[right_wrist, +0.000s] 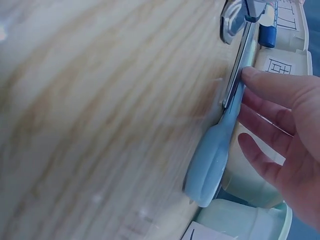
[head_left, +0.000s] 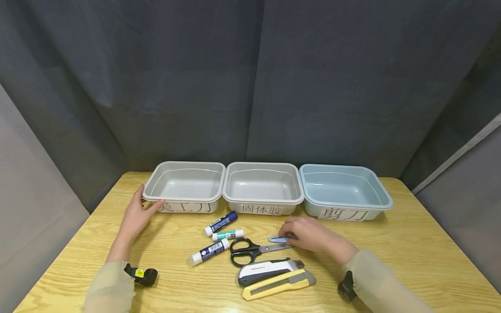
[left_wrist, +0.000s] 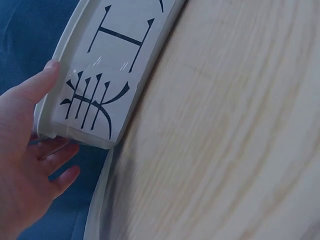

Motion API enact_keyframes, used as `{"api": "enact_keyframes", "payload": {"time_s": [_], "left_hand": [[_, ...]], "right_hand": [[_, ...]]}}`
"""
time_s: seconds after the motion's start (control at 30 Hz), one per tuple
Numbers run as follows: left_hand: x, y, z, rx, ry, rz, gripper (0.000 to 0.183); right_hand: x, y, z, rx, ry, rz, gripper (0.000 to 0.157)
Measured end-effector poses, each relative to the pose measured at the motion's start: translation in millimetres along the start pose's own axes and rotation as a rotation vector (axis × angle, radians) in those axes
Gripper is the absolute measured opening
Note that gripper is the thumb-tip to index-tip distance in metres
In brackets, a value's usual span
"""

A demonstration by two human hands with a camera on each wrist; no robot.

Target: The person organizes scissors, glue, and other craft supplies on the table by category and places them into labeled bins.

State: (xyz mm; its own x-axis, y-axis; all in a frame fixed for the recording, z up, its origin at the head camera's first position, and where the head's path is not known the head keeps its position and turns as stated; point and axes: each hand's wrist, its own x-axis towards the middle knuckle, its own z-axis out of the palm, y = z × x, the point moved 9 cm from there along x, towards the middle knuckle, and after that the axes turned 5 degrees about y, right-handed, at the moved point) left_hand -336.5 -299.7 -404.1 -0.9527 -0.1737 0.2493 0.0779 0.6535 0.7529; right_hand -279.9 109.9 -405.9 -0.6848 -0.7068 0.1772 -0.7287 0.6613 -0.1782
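Note:
My left hand [head_left: 135, 219] holds the front left corner of the left grey bin [head_left: 184, 164], thumb on the front rim and other fingers round the side. Its black-lettered label [left_wrist: 95, 102] shows in the left wrist view. My right hand [head_left: 307, 234] pinches slim light-blue scissors [right_wrist: 210, 162] between thumb and fingers, low over the table. They appear nearly edge-on, and the hand hides part of them in the head view. Close beside them lie black-handled scissors [head_left: 254, 250], blades pointing at my right hand.
A middle grey bin [head_left: 264, 201] and a blue bin [head_left: 346, 204] continue the row. Several glue sticks, including a green-white one [head_left: 228, 235], lie left of the black-handled scissors. A white-black utility knife [head_left: 270, 269] and a yellow one [head_left: 279, 284] lie in front.

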Motion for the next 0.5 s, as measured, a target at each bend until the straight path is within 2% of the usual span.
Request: {"api": "enact_keyframes", "payload": {"time_s": [0.5], "left_hand": [[-0.1,-5.7,0.7,-0.057,0.022,-0.023,0.089]], "right_hand": [[3.9,-1.7,-0.4,-0.017,-0.027,0.016,0.023]]}}
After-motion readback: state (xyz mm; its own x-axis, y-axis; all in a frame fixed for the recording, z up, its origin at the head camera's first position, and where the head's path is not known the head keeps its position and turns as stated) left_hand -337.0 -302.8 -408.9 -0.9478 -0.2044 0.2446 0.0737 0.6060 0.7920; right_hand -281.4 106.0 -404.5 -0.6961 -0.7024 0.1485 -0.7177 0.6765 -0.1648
